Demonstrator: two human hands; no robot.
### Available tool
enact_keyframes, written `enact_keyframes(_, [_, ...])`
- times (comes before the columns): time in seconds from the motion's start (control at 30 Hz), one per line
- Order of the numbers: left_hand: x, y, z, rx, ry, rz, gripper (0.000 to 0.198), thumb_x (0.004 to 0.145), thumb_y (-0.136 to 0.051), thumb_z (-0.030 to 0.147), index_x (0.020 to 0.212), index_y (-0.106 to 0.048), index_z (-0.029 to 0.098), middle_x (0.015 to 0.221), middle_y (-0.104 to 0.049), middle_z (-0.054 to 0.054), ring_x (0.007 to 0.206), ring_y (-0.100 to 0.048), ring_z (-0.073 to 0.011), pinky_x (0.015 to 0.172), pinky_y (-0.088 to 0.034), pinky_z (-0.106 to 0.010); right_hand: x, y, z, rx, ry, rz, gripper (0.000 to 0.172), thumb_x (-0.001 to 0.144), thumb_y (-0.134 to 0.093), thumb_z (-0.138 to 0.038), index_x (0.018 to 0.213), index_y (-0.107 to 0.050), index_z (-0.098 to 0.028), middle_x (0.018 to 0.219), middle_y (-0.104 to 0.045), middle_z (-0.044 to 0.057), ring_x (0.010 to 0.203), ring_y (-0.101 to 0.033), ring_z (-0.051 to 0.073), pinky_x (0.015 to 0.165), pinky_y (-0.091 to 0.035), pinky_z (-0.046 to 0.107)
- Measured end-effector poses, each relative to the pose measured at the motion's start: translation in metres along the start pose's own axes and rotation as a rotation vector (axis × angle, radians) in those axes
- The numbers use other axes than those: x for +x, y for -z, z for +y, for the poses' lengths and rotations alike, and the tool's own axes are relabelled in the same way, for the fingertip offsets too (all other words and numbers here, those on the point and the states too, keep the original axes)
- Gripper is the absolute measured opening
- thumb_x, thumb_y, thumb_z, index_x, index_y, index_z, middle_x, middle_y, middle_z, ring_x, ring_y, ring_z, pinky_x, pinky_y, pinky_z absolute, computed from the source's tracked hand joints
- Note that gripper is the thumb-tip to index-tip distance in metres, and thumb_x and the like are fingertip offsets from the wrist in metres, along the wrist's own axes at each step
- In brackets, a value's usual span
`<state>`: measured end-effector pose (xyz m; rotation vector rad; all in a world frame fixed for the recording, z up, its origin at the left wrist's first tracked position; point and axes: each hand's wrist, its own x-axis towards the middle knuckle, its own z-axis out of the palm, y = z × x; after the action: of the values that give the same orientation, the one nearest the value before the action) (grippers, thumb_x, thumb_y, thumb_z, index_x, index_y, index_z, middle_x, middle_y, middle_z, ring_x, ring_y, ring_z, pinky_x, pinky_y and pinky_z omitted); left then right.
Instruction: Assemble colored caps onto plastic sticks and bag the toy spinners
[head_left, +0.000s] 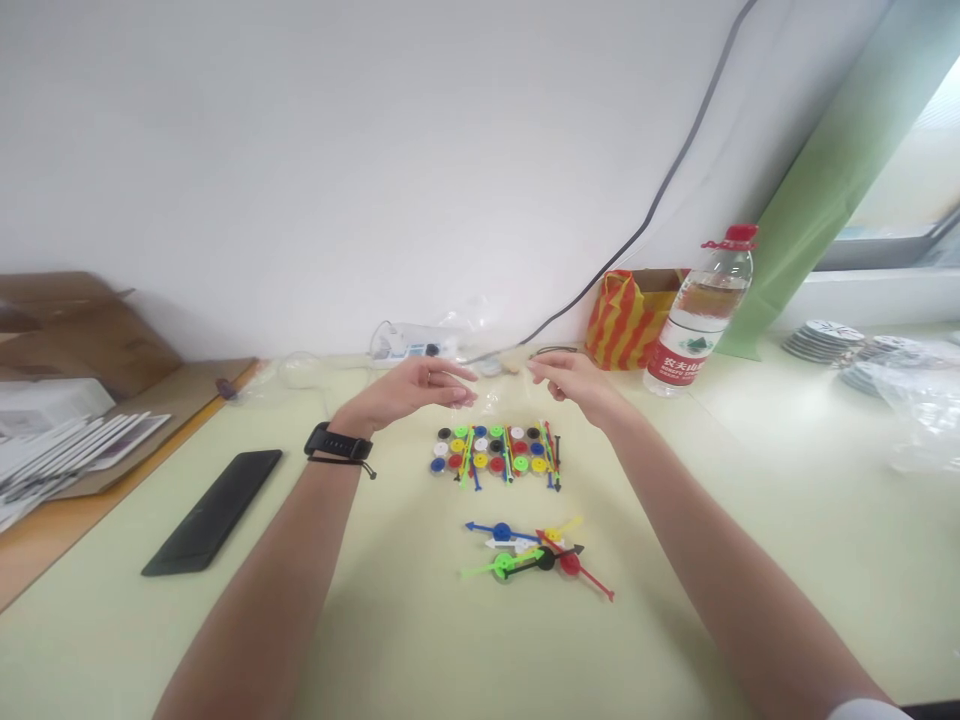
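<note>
My left hand (416,388), wearing a black watch (337,443), reaches past the coloured pieces with its fingers curled inward. My right hand (574,382) faces it, thumb and fingers pinched. Thin clear plastic, apparently a bag (496,400), spans the gap between both sets of fingertips; its edges are hard to make out. Just below lie rows of coloured round discs (481,461) with arrow pieces (509,460) laid across them. Closer to me is a loose pile of assembled arrow spinners (545,560) in blue, white, yellow, green, black and red.
A black flat case (214,512) lies at left, near cardboard (71,320) and stacked white sheets (52,470). At back right stand a water bottle (697,320) and a red-yellow striped bag (619,320). Stacked discs (823,342) and plastic wrap (926,410) sit far right. A cable (675,165) hangs along the wall.
</note>
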<state>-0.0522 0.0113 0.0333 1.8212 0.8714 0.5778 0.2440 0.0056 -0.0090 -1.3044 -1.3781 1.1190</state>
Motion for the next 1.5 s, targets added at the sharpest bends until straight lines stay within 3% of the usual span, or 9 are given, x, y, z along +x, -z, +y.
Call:
enact_keyframes(0.2, [-0.002, -0.001, 0.004, 0.004, -0.034, -0.062, 0.045, 0.089, -0.075, 0.047, 0.126, -0.072, 0.021, 0.115, -0.078, -0.014, 0.110, -0.074, -0.0291, 0.090, -0.058, -0.038, 0.002, -0.002, 0.004, 0.006, -0.009, 0.000, 0.038, 0.076, -0.082, -0.050, 0.095, -0.079, -0.018, 0.080, -0.068, 0.005, 0.058, -0.042, 0.010, 0.052, -0.035, 0.026])
enact_keyframes(0.6, [-0.002, 0.001, 0.003, 0.042, -0.014, -0.009, 0.043, 0.087, -0.078, 0.045, 0.124, -0.073, 0.023, 0.112, -0.080, -0.011, 0.111, -0.073, -0.0283, 0.096, -0.056, -0.041, 0.006, -0.005, 0.013, 0.086, -0.017, -0.013, 0.035, 0.067, -0.088, -0.046, 0.085, -0.076, -0.019, 0.074, -0.061, 0.001, 0.059, -0.043, 0.010, 0.052, -0.034, 0.026])
enact_keyframes(0.9, [-0.005, 0.002, 0.006, 0.022, -0.070, -0.131, 0.035, 0.090, -0.076, 0.041, 0.120, -0.075, 0.022, 0.114, -0.079, -0.013, 0.114, -0.073, -0.0284, 0.100, -0.055, -0.040, 0.002, -0.011, 0.008, 0.052, -0.021, -0.036, 0.039, 0.066, -0.087, -0.050, 0.088, -0.077, -0.019, 0.077, -0.062, 0.001, 0.058, -0.039, 0.009, 0.052, -0.032, 0.027])
enact_keyframes(1.13, [-0.004, 0.002, 0.005, 0.035, -0.069, -0.141, 0.038, 0.089, -0.077, 0.044, 0.120, -0.075, 0.023, 0.114, -0.079, -0.012, 0.113, -0.073, -0.0277, 0.100, -0.055, -0.039, 0.002, -0.016, 0.009, 0.005, -0.022, -0.065, 0.045, 0.061, -0.087, -0.053, 0.088, -0.076, -0.018, 0.077, -0.064, 0.002, 0.061, -0.041, 0.011, 0.054, -0.032, 0.027])
enact_keyframes(1.23, [-0.002, 0.002, 0.005, 0.056, -0.052, -0.071, 0.038, 0.088, -0.077, 0.046, 0.118, -0.076, 0.023, 0.113, -0.079, -0.011, 0.112, -0.073, -0.0278, 0.101, -0.055, -0.041, 0.001, -0.012, 0.006, 0.011, -0.020, -0.072, 0.038, 0.064, -0.085, -0.049, 0.084, -0.074, -0.019, 0.074, -0.061, 0.001, 0.061, -0.041, 0.011, 0.055, -0.033, 0.026])
enact_keyframes(1.33, [0.000, 0.004, 0.001, 0.080, -0.018, 0.086, 0.039, 0.087, -0.076, 0.051, 0.114, -0.077, 0.022, 0.113, -0.079, -0.011, 0.109, -0.073, -0.0285, 0.099, -0.056, -0.044, 0.001, -0.004, 0.000, 0.071, 0.030, -0.073, 0.024, 0.068, -0.080, -0.040, 0.076, -0.070, -0.020, 0.073, -0.061, 0.000, 0.064, -0.046, 0.012, 0.059, -0.039, 0.026])
enact_keyframes(1.5, [0.004, 0.005, -0.005, 0.067, 0.044, 0.176, 0.046, 0.086, -0.075, 0.056, 0.114, -0.077, 0.020, 0.114, -0.079, -0.013, 0.107, -0.074, -0.0296, 0.101, -0.056, -0.047, -0.001, 0.007, -0.007, 0.173, 0.108, -0.091, 0.017, 0.074, -0.075, -0.034, 0.072, -0.068, -0.019, 0.092, -0.075, 0.008, 0.092, -0.067, 0.020, 0.084, -0.053, 0.031])
